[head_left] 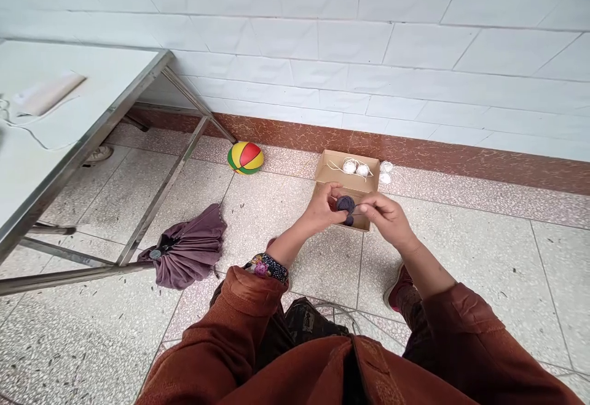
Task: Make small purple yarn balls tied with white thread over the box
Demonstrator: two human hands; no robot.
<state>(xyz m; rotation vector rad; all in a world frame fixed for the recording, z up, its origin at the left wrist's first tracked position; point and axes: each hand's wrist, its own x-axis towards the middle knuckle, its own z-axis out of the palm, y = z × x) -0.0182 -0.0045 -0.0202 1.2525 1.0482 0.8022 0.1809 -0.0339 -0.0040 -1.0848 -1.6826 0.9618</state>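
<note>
My left hand (325, 206) is closed around a dark purple-grey ball of yarn (345, 204), thumb below and fingers above. To its right, my right hand (385, 214) pinches the loose strand of that yarn between thumb and fingertips. Both hands hover over the front half of an open cardboard box (361, 227). Below the held ball, a second dark ball (349, 220) shows in part. In the raised back half of the box lie two white yarn balls (350, 166) with loose strands.
Two more white balls (386, 167) lie on the floor right of the box. A striped toy ball (246, 158) rests by the wall. Leftward are a folded purple umbrella (191, 248) and a metal-framed table (115, 67). Someone's shoe (99, 153) shows under the table.
</note>
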